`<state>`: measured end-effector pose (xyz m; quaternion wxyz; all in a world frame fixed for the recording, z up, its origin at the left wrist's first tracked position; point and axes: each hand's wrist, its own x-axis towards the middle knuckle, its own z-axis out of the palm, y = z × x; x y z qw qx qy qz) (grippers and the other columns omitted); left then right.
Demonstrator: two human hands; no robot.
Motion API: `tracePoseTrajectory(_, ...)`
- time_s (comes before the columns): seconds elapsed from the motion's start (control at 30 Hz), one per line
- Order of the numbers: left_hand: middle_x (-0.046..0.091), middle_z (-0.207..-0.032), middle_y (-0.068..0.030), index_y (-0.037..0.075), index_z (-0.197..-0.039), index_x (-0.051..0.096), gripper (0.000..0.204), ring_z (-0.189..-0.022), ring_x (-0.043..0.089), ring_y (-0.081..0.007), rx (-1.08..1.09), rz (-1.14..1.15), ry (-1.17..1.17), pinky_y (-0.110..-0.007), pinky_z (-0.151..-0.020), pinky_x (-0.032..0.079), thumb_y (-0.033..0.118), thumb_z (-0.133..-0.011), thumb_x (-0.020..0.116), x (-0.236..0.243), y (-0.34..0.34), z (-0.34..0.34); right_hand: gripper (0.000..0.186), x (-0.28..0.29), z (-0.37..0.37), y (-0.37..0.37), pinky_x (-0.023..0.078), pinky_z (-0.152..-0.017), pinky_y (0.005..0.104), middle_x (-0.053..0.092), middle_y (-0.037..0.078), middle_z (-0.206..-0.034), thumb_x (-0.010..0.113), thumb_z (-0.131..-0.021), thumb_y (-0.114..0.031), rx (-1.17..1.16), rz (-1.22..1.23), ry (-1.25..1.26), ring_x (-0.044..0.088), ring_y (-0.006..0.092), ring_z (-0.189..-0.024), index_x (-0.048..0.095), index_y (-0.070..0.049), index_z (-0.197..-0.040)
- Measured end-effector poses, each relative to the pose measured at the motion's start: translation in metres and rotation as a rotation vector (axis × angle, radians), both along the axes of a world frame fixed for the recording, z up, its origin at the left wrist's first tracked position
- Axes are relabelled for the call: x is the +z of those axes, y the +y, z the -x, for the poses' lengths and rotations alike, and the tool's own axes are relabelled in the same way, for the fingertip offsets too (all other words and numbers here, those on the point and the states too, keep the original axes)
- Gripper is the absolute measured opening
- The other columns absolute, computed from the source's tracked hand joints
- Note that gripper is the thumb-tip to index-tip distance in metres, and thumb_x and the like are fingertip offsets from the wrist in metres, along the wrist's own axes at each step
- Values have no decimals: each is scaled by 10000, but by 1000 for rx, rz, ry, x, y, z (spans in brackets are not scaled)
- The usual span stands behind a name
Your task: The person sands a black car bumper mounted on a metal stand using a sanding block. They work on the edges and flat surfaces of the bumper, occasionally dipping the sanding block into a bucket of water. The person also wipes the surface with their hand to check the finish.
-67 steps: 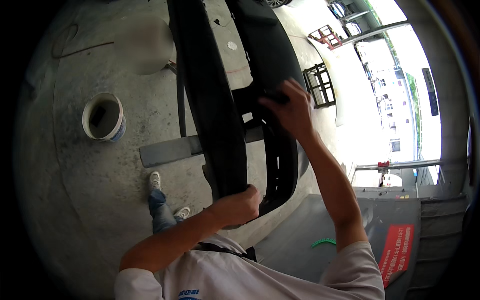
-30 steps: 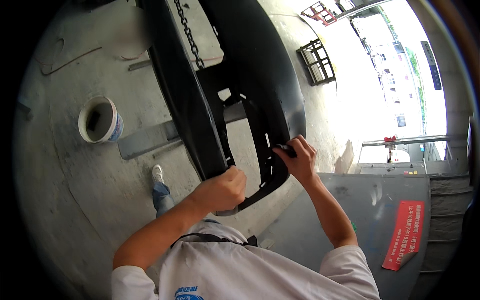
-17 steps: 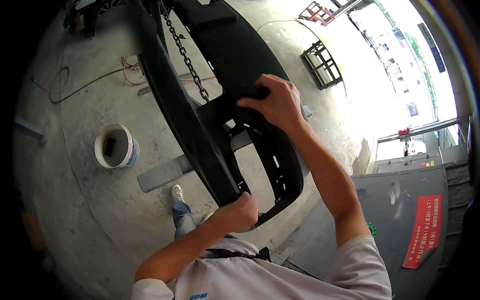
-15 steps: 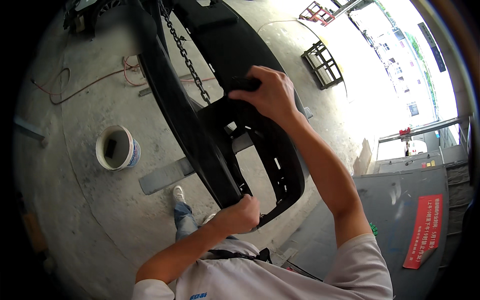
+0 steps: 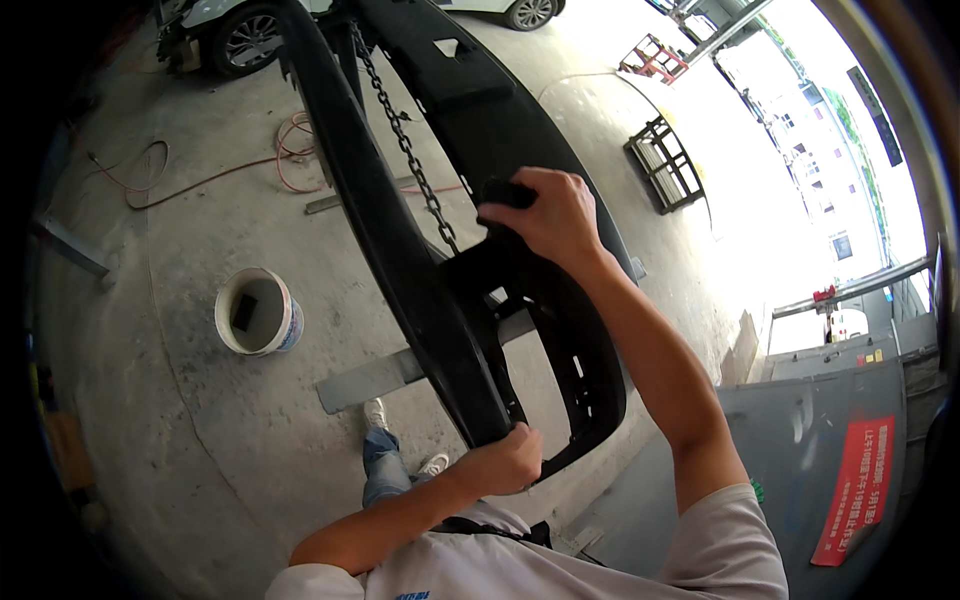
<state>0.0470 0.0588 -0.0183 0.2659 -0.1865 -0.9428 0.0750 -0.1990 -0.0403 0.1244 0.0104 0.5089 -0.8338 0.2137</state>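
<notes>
A person steadies a black car bumper (image 5: 470,300) that hangs from a chain (image 5: 405,145) above a concrete workshop floor (image 5: 180,400). The left hand (image 5: 505,462) clamps its fingers around the bumper's lower end, apparently to keep the hanging part from swinging. The right hand (image 5: 550,215) reaches higher, fingers curled over a small dark block (image 5: 508,192), possibly a sanding pad, pressed flat against the bumper's inner face. The bumper runs diagonally from the top of the view down toward the person's chest, suspended at working height so both sides can be reached. A white bucket (image 5: 258,312) stands on the floor to the left, well apart, beside a flat grey board (image 5: 375,378). A red hose (image 5: 200,175) coils farther off, near a parked car (image 5: 225,25).
</notes>
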Motion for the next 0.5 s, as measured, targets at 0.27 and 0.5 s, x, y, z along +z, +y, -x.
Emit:
tracePoseTrajectory(0.27, 494, -647, -3, 162, -620, 598, 178, -684, 510, -172, 28, -32, 20, -315, -823, 403, 242, -777, 575, 9, -2, -2, 459, 17, 19, -110, 569, -809, 450, 766, 138, -885, 867, -719, -480, -65, 37, 128, 736, 344, -904, 806, -125, -1004)
tracePoseTrajectory(0.5, 454, -643, -11, 172, -608, 521, 258, -676, 503, -179, 11, -139, -52, -322, -774, 410, 230, -846, 601, 7, -3, 0, 475, 3, 12, -55, 574, -765, 461, 754, 139, -892, 842, -749, -502, 17, 14, 101, 727, 361, -901, 777, -129, -1037)
